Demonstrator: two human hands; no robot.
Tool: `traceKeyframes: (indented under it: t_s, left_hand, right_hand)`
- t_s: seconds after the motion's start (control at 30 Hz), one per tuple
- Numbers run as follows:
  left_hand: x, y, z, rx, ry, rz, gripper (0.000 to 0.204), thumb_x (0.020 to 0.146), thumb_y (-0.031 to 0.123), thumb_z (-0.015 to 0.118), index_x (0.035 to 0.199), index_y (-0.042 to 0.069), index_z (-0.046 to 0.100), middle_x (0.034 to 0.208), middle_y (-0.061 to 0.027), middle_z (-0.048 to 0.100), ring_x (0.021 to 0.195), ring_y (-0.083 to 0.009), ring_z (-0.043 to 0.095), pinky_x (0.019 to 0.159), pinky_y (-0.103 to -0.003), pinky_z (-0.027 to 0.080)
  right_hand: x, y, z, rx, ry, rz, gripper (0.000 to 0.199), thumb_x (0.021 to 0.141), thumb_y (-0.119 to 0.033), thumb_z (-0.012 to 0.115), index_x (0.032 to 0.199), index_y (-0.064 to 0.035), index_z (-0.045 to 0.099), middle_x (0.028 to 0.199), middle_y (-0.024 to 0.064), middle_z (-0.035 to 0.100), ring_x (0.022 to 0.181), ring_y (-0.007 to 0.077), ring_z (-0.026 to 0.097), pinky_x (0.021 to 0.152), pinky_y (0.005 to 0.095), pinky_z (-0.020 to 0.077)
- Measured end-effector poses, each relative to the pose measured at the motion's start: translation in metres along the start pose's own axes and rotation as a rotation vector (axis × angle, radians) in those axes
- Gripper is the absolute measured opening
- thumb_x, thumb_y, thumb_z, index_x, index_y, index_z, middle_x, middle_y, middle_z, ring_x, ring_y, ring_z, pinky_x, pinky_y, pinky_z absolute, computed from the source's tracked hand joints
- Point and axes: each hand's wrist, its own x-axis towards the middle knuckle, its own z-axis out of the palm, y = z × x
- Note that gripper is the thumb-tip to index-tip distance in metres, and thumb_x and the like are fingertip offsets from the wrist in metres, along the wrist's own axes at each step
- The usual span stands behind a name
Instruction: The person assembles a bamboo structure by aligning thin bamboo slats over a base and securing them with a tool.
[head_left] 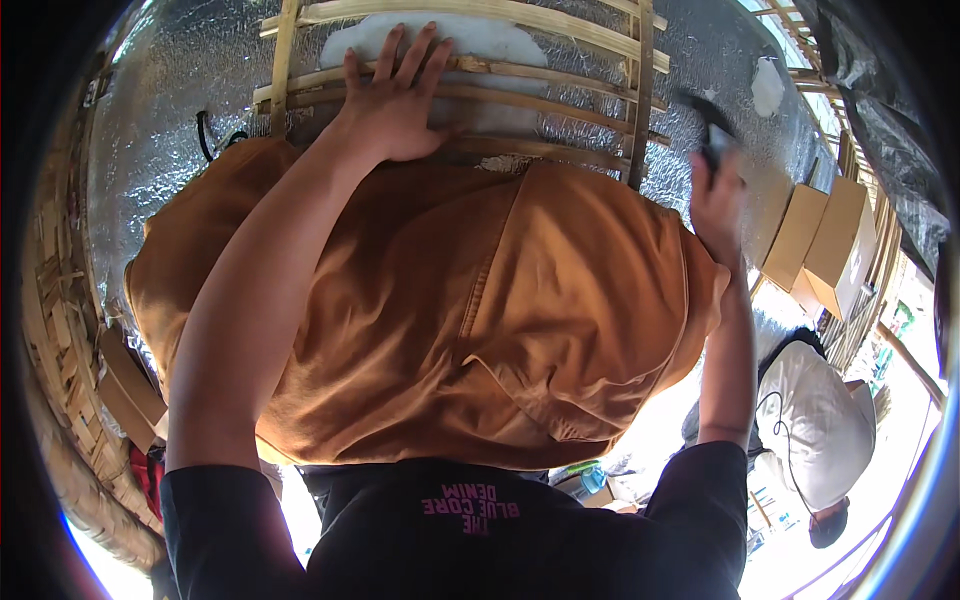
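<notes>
A ladder-like frame of split bamboo slats (641, 110) lies in front of my knees. My left hand (390, 110) rests flat on it, fingers spread across the slats and holding nothing. Under the slats shows a whitish patch (490, 42) on the silver foil sheet (170, 130). Off the frame's right side, my right hand (718, 200) is raised and smeared by motion. Its fingers are wrapped round a dark tool with a curved end, which looks like a hammer (712, 128). My bent legs in orange-brown trousers (400, 300) hide the frame's near edge.
Open cardboard boxes (815, 235) stand at the right, with another cardboard piece (130, 385) at the left beside a woven bamboo wall (62, 300). A person in a white top (810, 420) is at the lower right. A black cord (204, 135) lies left of the frame.
</notes>
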Motion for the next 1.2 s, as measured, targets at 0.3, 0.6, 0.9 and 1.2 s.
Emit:
traceKeyframes:
  t_s: [0.3,0.6,0.9,1.2]
  left_hand:
    - [0.001,-0.002,0.001,0.000,0.009,0.027,0.100,0.083,0.065,0.059,0.158,0.019,0.012,0.165,-0.0044,0.003,0.151,-0.0350,0.005,0.109,-0.075,0.014]
    - [-0.002,-0.004,-0.012,0.031,-0.097,0.021,0.100,0.085,0.068,0.053,0.158,0.017,0.008,0.165,-0.0061,-0.002,0.151,-0.0373,0.004,0.109,-0.075,0.012]
    - [-0.031,-0.003,-0.083,-0.208,-0.092,0.123,0.086,0.094,0.049,0.055,0.157,0.014,0.009,0.164,-0.0127,0.012,0.150,-0.0346,0.014,0.116,-0.063,0.016]
    - [-0.184,-0.114,-0.128,-0.394,0.283,-0.133,0.052,0.097,0.027,0.059,0.139,-0.003,0.047,0.137,-0.0256,0.054,0.127,-0.0377,0.053,0.106,-0.040,0.041]
  right_hand:
    - [0.014,-0.020,-0.035,0.220,-0.052,0.265,0.028,0.100,-0.028,0.057,0.105,-0.0011,0.053,0.073,0.0089,0.062,0.064,0.0154,0.062,0.062,0.0328,0.0488]
    - [0.026,-0.102,-0.109,1.138,0.042,0.315,0.024,0.101,-0.020,0.056,0.111,0.0016,0.056,0.086,0.0036,0.055,0.075,0.0103,0.051,0.072,0.0274,0.0438]
    - [0.047,-0.181,-0.103,2.614,-0.019,0.885,0.013,0.094,-0.008,0.055,0.084,-0.0047,0.049,0.074,0.0029,0.048,0.067,0.0144,0.049,0.067,0.0327,0.0458]
    - [-0.010,-0.118,-0.007,2.489,0.344,1.170,0.018,0.090,-0.008,0.052,0.074,-0.0121,0.044,0.063,-0.0036,0.041,0.055,0.0086,0.041,0.054,0.0261,0.0406]
